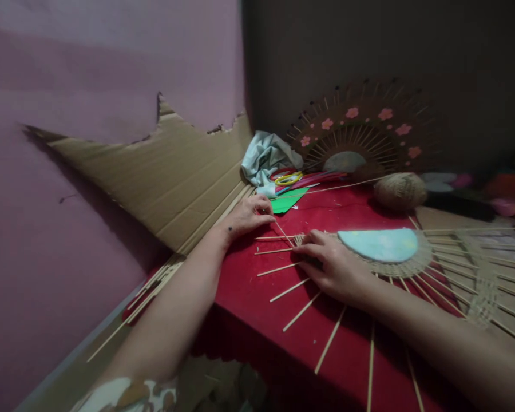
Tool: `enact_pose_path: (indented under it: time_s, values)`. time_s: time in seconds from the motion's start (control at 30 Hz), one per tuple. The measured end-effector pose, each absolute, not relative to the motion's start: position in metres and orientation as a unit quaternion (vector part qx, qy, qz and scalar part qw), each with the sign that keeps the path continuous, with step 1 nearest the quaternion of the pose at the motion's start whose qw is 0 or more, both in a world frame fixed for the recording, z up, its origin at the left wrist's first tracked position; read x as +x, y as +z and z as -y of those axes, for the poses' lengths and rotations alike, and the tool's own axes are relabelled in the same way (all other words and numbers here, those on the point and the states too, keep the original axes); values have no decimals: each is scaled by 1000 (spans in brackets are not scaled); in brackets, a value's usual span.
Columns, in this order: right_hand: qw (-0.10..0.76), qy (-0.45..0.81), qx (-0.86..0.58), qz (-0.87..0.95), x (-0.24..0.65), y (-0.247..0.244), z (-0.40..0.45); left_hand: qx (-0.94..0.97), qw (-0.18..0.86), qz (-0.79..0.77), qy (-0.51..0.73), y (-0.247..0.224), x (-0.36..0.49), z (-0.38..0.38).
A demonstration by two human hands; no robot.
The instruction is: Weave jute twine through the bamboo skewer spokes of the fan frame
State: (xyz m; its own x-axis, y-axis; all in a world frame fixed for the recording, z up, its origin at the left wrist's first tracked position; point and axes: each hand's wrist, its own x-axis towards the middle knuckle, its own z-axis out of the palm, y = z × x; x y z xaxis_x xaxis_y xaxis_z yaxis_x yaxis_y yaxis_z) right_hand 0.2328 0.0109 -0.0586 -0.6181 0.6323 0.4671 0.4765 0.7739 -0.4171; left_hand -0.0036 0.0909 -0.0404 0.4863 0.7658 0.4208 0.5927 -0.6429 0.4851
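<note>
My left hand [252,215] pinches a strand of twine [284,233] that runs taut to the end of a woven band. Fingers curled, my right hand [332,260] grips that end of the half-round stick fan [424,260]. Thin wooden sticks [300,312] spread out from the fan like rays. A light blue half-circle [380,245] covers its centre, with woven twine around the curve. From the twine ball [400,190] at the back, a line of twine stretches across to my left hand. My right palm and fingers hide part of the weaving.
A red-covered table [249,309] lies beneath. Torn cardboard [184,183] leans on the pink wall at left, near loose sticks [154,286]. Behind are crumpled pale cloth [266,157], yellow-handled scissors [288,179], a green sheet [288,200] and a dark fan with pink flowers [360,129].
</note>
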Motion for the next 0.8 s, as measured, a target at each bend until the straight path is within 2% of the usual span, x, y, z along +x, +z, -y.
enact_pose_path:
  time_s: [0.37, 0.6, 0.67, 0.8]
  values:
    - [371, 166, -354, 842, 242, -47, -11, 851, 126, -408, 305, -35, 4, -83]
    - [249, 154, -360, 886, 229, -45, -27, 847, 135, -416, 302, -30, 7, -79]
    - [239, 119, -364, 892, 224, -49, -30, 836, 164, -408, 329, -27, 8, -76]
    - [264, 96, -352, 893, 220, -58, -29, 797, 312, -385, 346, -17, 5, -67]
